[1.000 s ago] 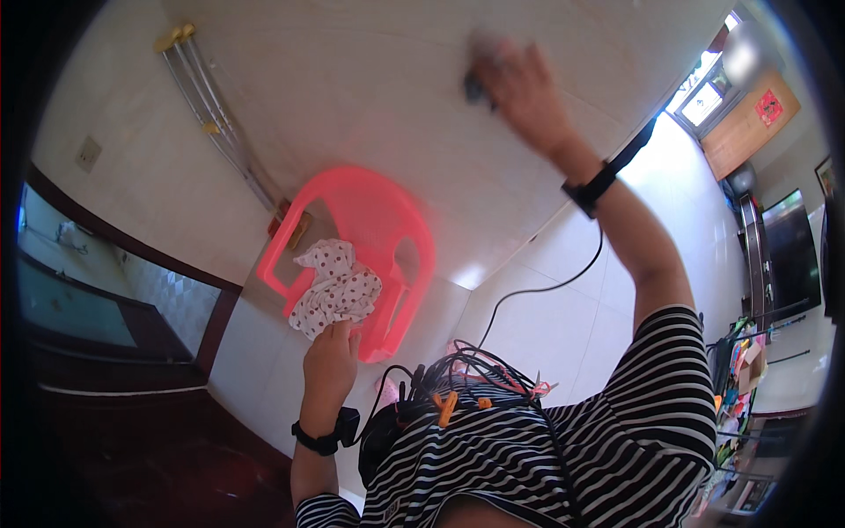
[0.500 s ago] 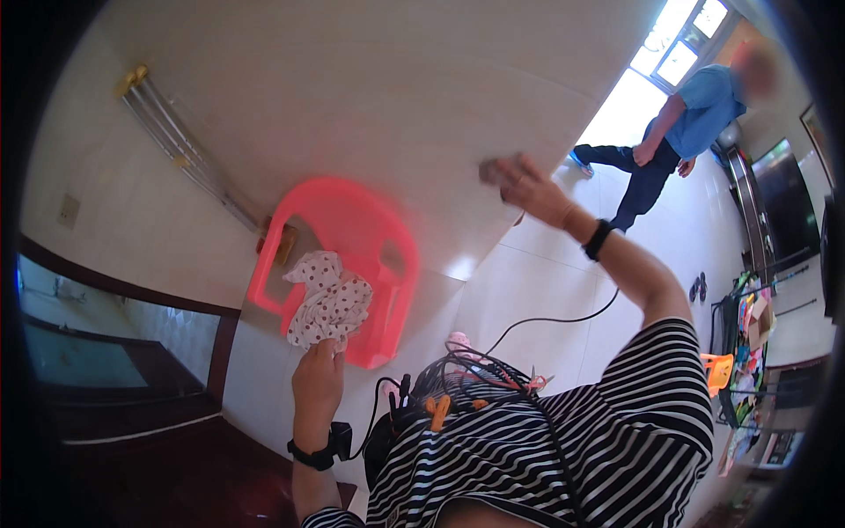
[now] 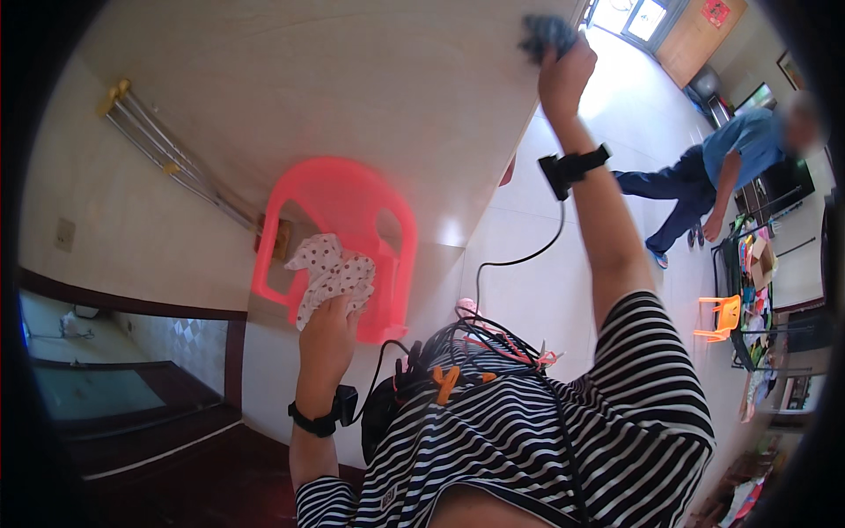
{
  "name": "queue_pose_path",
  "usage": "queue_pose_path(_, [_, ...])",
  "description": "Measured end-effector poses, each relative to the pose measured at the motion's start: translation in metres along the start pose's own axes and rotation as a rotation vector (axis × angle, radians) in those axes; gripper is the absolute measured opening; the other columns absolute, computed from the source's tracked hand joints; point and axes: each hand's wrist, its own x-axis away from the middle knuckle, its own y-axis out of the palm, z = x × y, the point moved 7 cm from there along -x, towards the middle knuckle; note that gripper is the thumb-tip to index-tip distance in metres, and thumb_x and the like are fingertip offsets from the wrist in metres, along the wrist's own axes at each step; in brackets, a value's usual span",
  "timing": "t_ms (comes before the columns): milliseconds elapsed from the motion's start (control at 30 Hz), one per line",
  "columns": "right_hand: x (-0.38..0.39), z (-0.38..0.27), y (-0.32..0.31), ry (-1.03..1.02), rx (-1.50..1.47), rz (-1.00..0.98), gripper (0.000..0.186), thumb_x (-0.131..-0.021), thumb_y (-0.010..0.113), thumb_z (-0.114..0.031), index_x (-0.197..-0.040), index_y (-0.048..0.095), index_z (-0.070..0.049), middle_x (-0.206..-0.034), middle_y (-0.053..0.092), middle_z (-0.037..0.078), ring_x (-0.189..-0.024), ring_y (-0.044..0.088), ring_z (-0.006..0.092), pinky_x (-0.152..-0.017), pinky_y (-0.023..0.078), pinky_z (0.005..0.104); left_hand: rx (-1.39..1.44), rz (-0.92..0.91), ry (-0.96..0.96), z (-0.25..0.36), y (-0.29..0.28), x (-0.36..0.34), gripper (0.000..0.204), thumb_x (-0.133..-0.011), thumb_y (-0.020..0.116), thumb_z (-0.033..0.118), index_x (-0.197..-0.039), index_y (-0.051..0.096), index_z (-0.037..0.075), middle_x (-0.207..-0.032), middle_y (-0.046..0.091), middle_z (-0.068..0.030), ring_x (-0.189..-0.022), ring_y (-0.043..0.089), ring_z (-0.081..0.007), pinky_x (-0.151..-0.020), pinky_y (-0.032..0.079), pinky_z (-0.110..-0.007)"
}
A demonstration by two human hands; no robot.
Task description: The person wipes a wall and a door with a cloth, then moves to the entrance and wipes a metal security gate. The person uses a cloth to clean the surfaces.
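In the head view, my left fingers (image 3: 339, 310) are clamped on the dotted cloth (image 3: 334, 270), before the chair (image 3: 398, 308); if these two touch, I cannot tell. My right fingers (image 3: 574, 65) are closed around the dark rag (image 3: 547, 37), near the edge of the wall (image 3: 396, 97). Stretching too far could, I think, pull the cable (image 3: 506, 263) tight at my right strap (image 3: 583, 164).

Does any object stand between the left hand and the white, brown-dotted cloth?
Nothing visible does: the left hand grips the crumpled white, brown-dotted cloth directly. The pink plastic chair shows beyond the cloth, not between them.
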Motion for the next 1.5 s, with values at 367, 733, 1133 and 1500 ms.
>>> queue_pose_path(367, [0.458, 0.049, -0.051, 1.471, -0.152, -1.35, 0.018, -0.08, 0.072, -0.013, -0.076, 0.068, 0.004, -0.069, 0.071, 0.019, -0.061, 0.07, 0.0269, -0.056, 0.057, 0.0373, -0.052, -0.034, 0.006, -0.07, -0.007, 0.066, 0.026, -0.095, 0.063, 0.019, -0.116, 0.062, 0.004, -0.107, 0.068, -0.018, -0.099, 0.064, -0.0391, -0.082, 0.052, -0.048])
queue_pose_path(733, [0.525, 0.058, -0.345, 2.24, -0.309, -1.365, 0.029, -0.1, 0.047, -0.021, -0.117, 0.06, -0.002, -0.105, 0.073, 0.019, -0.089, 0.074, 0.0314, -0.073, 0.065, 0.045, 0.055, -0.096, 0.189, -0.053, 0.026, 0.04, 0.028, -0.094, 0.064, 0.019, -0.117, 0.062, 0.002, -0.108, 0.068, -0.0187, -0.1, 0.065, -0.0386, -0.083, 0.052, -0.045])
queue_pose_path(1133, [0.565, 0.125, -0.546, 2.503, -0.277, -1.192, 0.03, -0.098, 0.053, -0.024, -0.101, 0.067, 0.002, -0.092, 0.074, 0.019, -0.082, 0.074, 0.0338, -0.076, 0.063, 0.048, -0.113, -0.204, 0.353, 0.145, 0.091, -0.041, 0.028, -0.095, 0.064, 0.022, -0.116, 0.063, 0.004, -0.109, 0.069, -0.0185, -0.1, 0.066, -0.0388, -0.084, 0.052, -0.046])
queue_pose_path(1500, [0.569, 0.319, -0.613, 2.475, -0.242, -0.659, 0.015, -0.085, 0.052, -0.004, -0.077, 0.062, 0.002, -0.067, 0.064, 0.016, -0.049, 0.058, 0.0225, -0.041, 0.04, 0.0341, -0.051, -0.284, 0.662, 0.434, 0.184, -0.119, 0.024, -0.096, 0.064, 0.023, -0.116, 0.067, 0.01, -0.105, 0.069, -0.0165, -0.095, 0.067, -0.0387, -0.08, 0.055, -0.049])
